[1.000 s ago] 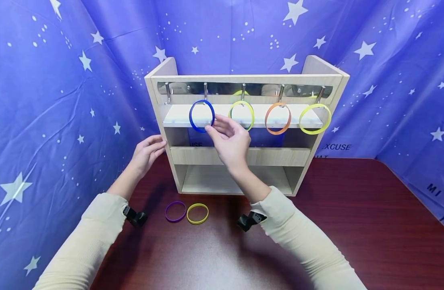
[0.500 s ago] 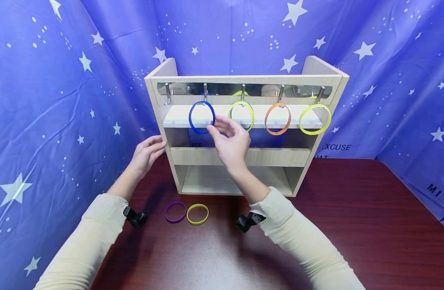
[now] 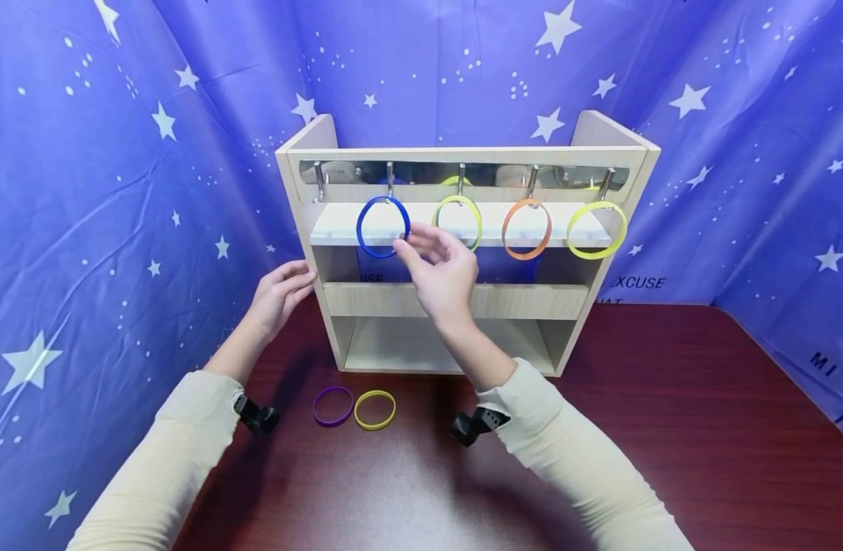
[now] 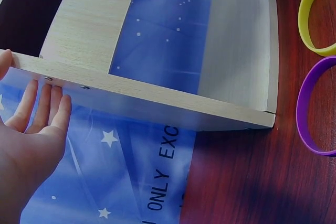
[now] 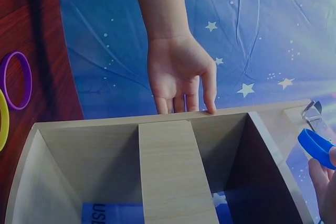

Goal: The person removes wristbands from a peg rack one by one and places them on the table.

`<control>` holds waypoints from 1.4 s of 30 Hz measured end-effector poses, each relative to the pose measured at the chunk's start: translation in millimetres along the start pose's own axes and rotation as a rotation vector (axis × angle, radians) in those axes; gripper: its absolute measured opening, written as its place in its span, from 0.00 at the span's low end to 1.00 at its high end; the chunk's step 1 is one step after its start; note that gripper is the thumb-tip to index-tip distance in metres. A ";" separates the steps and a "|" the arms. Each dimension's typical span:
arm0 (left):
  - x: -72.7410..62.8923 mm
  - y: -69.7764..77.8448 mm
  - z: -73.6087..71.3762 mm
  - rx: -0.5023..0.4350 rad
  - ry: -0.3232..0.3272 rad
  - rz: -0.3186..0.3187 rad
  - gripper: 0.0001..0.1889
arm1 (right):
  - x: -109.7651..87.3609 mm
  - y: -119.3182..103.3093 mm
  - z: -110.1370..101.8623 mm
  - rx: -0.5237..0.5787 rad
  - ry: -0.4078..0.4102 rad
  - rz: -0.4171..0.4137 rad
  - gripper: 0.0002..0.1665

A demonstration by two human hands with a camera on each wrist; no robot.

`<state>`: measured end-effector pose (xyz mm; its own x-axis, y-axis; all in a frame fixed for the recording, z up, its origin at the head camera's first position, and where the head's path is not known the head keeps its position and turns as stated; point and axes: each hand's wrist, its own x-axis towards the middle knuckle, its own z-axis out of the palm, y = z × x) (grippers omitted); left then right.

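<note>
My right hand [image 3: 444,277] pinches the right side of a blue silicone wristband [image 3: 359,227] between thumb and fingers. The band's top is at the second hook [image 3: 390,182] from the left; whether it bears on the hook I cannot tell. My left hand [image 4: 37,145] touches the wooden rack's left side panel [image 4: 157,100], with fairly straight fingers against its outer face and the thumb at its front edge. A yellow-green wristband [image 3: 478,218], partly behind my right hand, an orange wristband [image 3: 549,229] and a yellow wristband [image 3: 625,229] hang from the hooks further right.
The leftmost hook [image 3: 318,184] bears no band. On the dark red table [image 3: 669,428], a purple wristband [image 3: 315,409] and another yellow wristband [image 3: 376,428] lie before the rack. A starry blue curtain [image 3: 408,69] surrounds the back and sides.
Both hands keep nearly the same place and hold. The blue wristband has dropped very slightly, and the whole scene sits a little lower in the head view.
</note>
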<state>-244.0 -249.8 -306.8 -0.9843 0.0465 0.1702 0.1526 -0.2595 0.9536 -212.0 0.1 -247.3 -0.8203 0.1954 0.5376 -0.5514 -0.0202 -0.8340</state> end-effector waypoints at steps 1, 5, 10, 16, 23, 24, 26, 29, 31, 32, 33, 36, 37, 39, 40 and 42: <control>-0.1 -0.1 0.2 -0.001 0.003 -0.003 0.13 | -0.1 -0.3 -0.1 0.004 -0.001 0.000 0.16; 0.3 -0.5 0.1 0.000 0.002 -0.003 0.13 | -0.8 -3.1 0.0 0.066 -0.016 0.011 0.16; 1.2 -0.9 0.0 -0.001 0.001 0.000 0.14 | -1.5 -6.5 0.1 0.142 -0.027 0.013 0.15; 1.2 -0.9 0.5 0.007 -0.001 0.001 0.14 | -1.3 -8.3 -0.5 0.170 -0.026 0.005 0.15; 0.7 -0.5 1.2 0.010 0.001 0.005 0.12 | -0.8 -11.0 -1.8 0.225 -0.025 -0.003 0.16; 0.3 -0.3 1.2 0.011 0.001 0.007 0.12 | -0.9 -11.5 -1.9 0.226 -0.023 -0.002 0.16; -0.3 -0.3 0.7 0.010 -0.004 0.009 0.11 | -1.2 -12.4 -2.3 0.224 -0.022 0.001 0.16; -1.4 -0.2 0.0 0.009 -0.003 0.005 0.11 | -2.6 -14.1 -2.9 0.211 -0.022 0.004 0.16; -1.6 -0.4 -0.4 0.014 -0.002 -0.001 0.11 | -4.1 -15.4 -3.6 0.202 -0.027 0.001 0.16; -1.6 -0.5 -0.4 0.021 0.002 -0.004 0.11 | -5.0 -15.9 -4.0 0.198 -0.030 0.000 0.16; -1.6 -0.7 -0.3 0.025 0.005 -0.007 0.11 | -5.8 -16.2 -4.4 0.195 -0.033 -0.001 0.16; -1.0 -0.9 0.0 0.027 0.009 -0.009 0.11 | -7.9 -16.0 -5.8 0.188 -0.038 0.000 0.16; -0.7 -1.0 0.2 0.025 0.007 -0.008 0.11 | -8.6 -15.7 -6.3 0.192 -0.041 0.006 0.16; -0.4 -0.7 0.5 0.020 0.006 -0.003 0.12 | -9.9 -14.9 -7.3 0.202 -0.047 0.021 0.16; -0.5 -0.7 0.6 0.014 0.005 0.001 0.12 | -10.6 -14.2 -7.7 0.205 -0.050 0.029 0.16; -0.9 -0.5 0.7 0.011 0.003 0.004 0.12 | -12.0 -12.4 -8.6 0.208 -0.061 0.043 0.16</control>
<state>-243.1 -249.0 -307.3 -0.9839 0.0427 0.1736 0.1578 -0.2491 0.9555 -194.0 6.5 -244.4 -0.8481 0.1302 0.5136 -0.5297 -0.2307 -0.8162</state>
